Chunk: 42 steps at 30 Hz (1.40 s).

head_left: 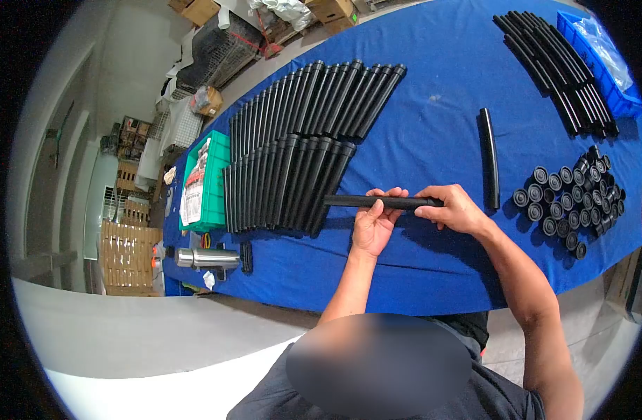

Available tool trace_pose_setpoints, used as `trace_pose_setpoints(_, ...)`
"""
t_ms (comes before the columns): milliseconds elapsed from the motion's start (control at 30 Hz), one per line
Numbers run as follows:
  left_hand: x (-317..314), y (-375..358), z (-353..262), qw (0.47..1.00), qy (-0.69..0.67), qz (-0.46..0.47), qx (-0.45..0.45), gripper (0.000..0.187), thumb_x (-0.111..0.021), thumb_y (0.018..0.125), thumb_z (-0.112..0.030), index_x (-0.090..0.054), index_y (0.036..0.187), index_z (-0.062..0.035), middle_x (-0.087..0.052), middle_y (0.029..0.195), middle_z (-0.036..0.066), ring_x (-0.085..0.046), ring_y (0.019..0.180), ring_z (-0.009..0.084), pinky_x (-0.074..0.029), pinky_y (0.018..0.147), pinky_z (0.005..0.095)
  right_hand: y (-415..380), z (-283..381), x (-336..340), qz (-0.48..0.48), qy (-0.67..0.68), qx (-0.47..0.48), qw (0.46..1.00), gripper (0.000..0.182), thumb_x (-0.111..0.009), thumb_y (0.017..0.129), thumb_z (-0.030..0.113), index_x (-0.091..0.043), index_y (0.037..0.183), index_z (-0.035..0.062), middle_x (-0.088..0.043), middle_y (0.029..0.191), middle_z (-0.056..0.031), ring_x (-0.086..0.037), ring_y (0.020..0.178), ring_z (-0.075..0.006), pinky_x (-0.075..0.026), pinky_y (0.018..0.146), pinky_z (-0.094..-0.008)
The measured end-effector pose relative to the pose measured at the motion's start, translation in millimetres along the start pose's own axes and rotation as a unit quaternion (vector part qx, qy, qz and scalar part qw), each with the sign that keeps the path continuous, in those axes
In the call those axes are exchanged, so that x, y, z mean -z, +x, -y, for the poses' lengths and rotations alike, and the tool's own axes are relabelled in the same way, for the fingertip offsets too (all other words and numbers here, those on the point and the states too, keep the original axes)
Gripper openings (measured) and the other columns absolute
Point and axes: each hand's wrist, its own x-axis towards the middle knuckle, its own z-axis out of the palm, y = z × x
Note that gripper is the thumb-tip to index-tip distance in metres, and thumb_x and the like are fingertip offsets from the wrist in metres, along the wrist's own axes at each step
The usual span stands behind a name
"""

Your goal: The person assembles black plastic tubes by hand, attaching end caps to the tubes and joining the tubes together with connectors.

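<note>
A black tube lies level across both my hands, above the front part of the blue-covered table. My left hand cradles it from below near its middle, with the thumb against it. My right hand is wrapped round its right end, so whether a cap sits there is hidden. Left of my hands lie two rows of black tubes with capped ends. A single black tube lies to the right. Beyond it is a cluster of round black caps.
Plain black tubes lie at the far right beside a blue crate holding clear plastic. A green crate stands at the left. Near it are a steel flask and a crumpled white tissue.
</note>
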Motion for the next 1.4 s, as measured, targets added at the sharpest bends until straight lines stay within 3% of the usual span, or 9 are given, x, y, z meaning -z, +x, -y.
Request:
trace_pose_setpoints(167, -6.3, -2.4, -0.7, 0.999, -0.014, -0.033, 0.001, 0.017, -0.062, 0.100, -0.009, -0.062, 0.117, -0.0084, -0.065, 0.128, 0.021, -0.057, 0.130, 0.0378, -0.048, 0.111, 0.0513, 15.8, -36.5, -11.5, -0.161, -0.162, 0.336, 0.914, 0.035, -0.076, 0.087, 0.022, -0.069, 0.113, -0.0005, -0.070, 0.087, -0.0169, -0.069, 0.078, -0.0322, -0.056, 0.072, -0.0409)
trace_pose_setpoints(267, -0.7, -1.9, 0.4, 1.000, -0.011, -0.014, -0.004, 0.020, -0.065, 0.099, -0.014, -0.063, 0.117, -0.0074, -0.065, 0.129, 0.021, -0.056, 0.130, 0.0392, -0.046, 0.112, 0.0528, 8.5, -26.5, -4.3, -0.006, 0.060, 0.098, 0.993, 0.037, -0.077, 0.089, 0.027, -0.070, 0.113, 0.0002, -0.065, 0.065, -0.0043, -0.063, 0.054, -0.0114, -0.052, 0.049, -0.0313)
trace_pose_setpoints(433, -1.8, -1.5, -0.9, 0.999, 0.011, -0.031, 0.001, 0.023, -0.064, 0.099, -0.017, -0.065, 0.119, -0.0054, -0.065, 0.130, 0.022, -0.056, 0.130, 0.0405, -0.044, 0.114, 0.0554, 12.7, -38.2, -11.5, -0.130, -0.121, 0.298, 0.938, 0.038, -0.073, 0.085, 0.021, -0.068, 0.116, -0.0021, -0.070, 0.102, -0.0226, -0.068, 0.097, -0.0400, -0.054, 0.086, -0.0446)
trace_pose_setpoints(600, -3.4, -2.7, -2.0, 1.000, 0.017, -0.005, -0.001, 0.024, -0.064, 0.099, -0.015, -0.065, 0.120, -0.0046, -0.065, 0.130, 0.022, -0.057, 0.130, 0.0393, -0.044, 0.114, 0.0549, 6.5, -28.7, -1.4, -0.023, 0.004, 0.152, 0.988, 0.039, -0.070, 0.092, 0.031, -0.069, 0.114, -0.0016, -0.066, 0.065, -0.0090, -0.066, 0.052, -0.0149, -0.052, 0.049, -0.0334)
trace_pose_setpoints(767, -2.8, -2.1, -1.1, 0.999, 0.032, -0.029, -0.015, 0.022, -0.064, 0.099, -0.014, -0.062, 0.119, -0.0042, -0.065, 0.129, 0.023, -0.059, 0.128, 0.0385, -0.048, 0.111, 0.0541, 15.7, -45.0, -14.7, -0.136, -0.125, 0.301, 0.936, 0.038, -0.073, 0.088, 0.023, -0.067, 0.117, -0.0005, -0.070, 0.098, -0.0195, -0.069, 0.092, -0.0350, -0.054, 0.081, -0.0434)
trace_pose_setpoints(933, 0.2, -2.1, -0.9, 0.999, 0.028, -0.025, -0.013, 0.021, -0.065, 0.099, -0.014, -0.064, 0.118, -0.0050, -0.065, 0.129, 0.022, -0.059, 0.128, 0.0379, -0.048, 0.111, 0.0524, -7.7, -9.8, 4.0, 0.012, 0.030, 0.062, 0.998, 0.035, -0.072, 0.086, 0.023, -0.068, 0.111, -0.0017, -0.069, 0.086, -0.0190, -0.070, 0.080, -0.0355, -0.054, 0.074, -0.0457)
trace_pose_setpoints(1033, 0.0, -2.1, -2.1, 0.999, 0.032, -0.025, -0.012, 0.021, -0.064, 0.099, -0.013, -0.064, 0.119, -0.0047, -0.064, 0.130, 0.023, -0.058, 0.128, 0.0383, -0.048, 0.111, 0.0527, 25.0, -49.8, -15.6, -0.186, -0.130, 0.400, 0.888, 0.036, -0.072, 0.088, 0.025, -0.068, 0.111, -0.0017, -0.068, 0.073, -0.0134, -0.070, 0.062, -0.0247, -0.054, 0.060, -0.0400)
trace_pose_setpoints(1167, 1.1, -1.9, -1.7, 1.000, 0.021, -0.002, -0.017, 0.021, -0.063, 0.099, -0.012, -0.064, 0.118, -0.0034, -0.064, 0.131, 0.024, -0.057, 0.129, 0.0391, -0.047, 0.112, 0.0532, -8.3, -13.4, -0.4, -0.023, -0.013, 0.123, 0.992, 0.032, -0.071, 0.086, 0.022, -0.069, 0.109, -0.0011, -0.070, 0.080, -0.0167, -0.071, 0.075, -0.0303, -0.055, 0.069, -0.0433)
trace_pose_setpoints(1400, 1.9, -2.5, -2.2, 0.999, 0.019, -0.030, -0.009, 0.022, -0.064, 0.098, -0.010, -0.064, 0.119, -0.0027, -0.064, 0.131, 0.024, -0.057, 0.129, 0.0401, -0.047, 0.112, 0.0533, 25.5, -53.3, -15.4, -0.181, -0.134, 0.371, 0.901, 0.039, -0.072, 0.091, 0.026, -0.067, 0.116, -0.0030, -0.069, 0.071, -0.0111, -0.068, 0.058, -0.0200, -0.054, 0.055, -0.0357)
